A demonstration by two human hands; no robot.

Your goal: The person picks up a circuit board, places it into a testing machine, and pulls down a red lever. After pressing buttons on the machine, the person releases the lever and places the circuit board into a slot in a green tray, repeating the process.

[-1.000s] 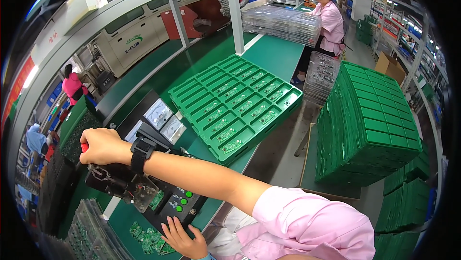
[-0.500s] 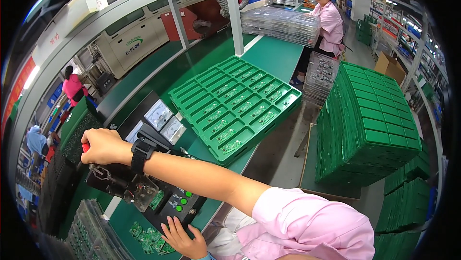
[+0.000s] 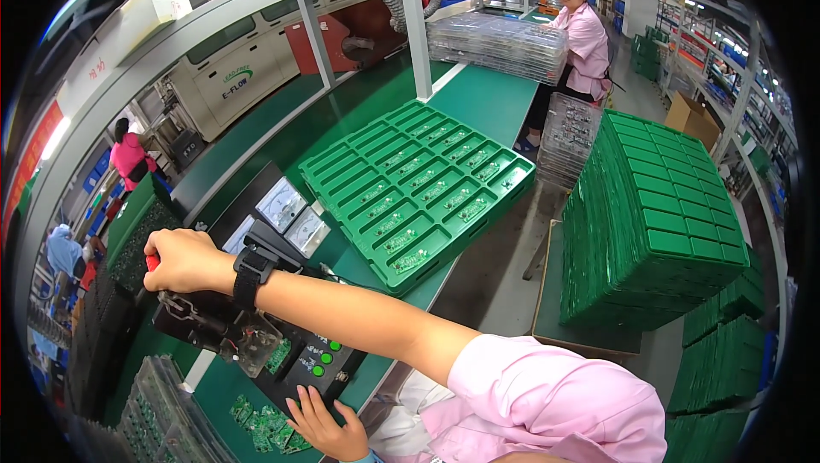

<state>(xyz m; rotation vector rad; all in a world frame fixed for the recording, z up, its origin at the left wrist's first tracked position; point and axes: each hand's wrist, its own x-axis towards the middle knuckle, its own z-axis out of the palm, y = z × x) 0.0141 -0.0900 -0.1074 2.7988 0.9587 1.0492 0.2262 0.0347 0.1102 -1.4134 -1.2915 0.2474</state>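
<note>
My right hand, a black band on its wrist, is closed round the red handle of a lever on a black test fixture. The arm reaches across from the right in a pink sleeve. Under a clear plate of the fixture, a green circuit board shows in part. My left hand rests at the fixture's near edge, fingers stretched out and holding nothing. Beside it are round green buttons. A pile of small green circuit boards lies to the left of that hand.
A green compartment tray holding several boards lies beyond my forearm. Lit panels stand behind the fixture. At the right rises a tall stack of green trays. Clear trays stand at lower left. A person in pink is at the far end.
</note>
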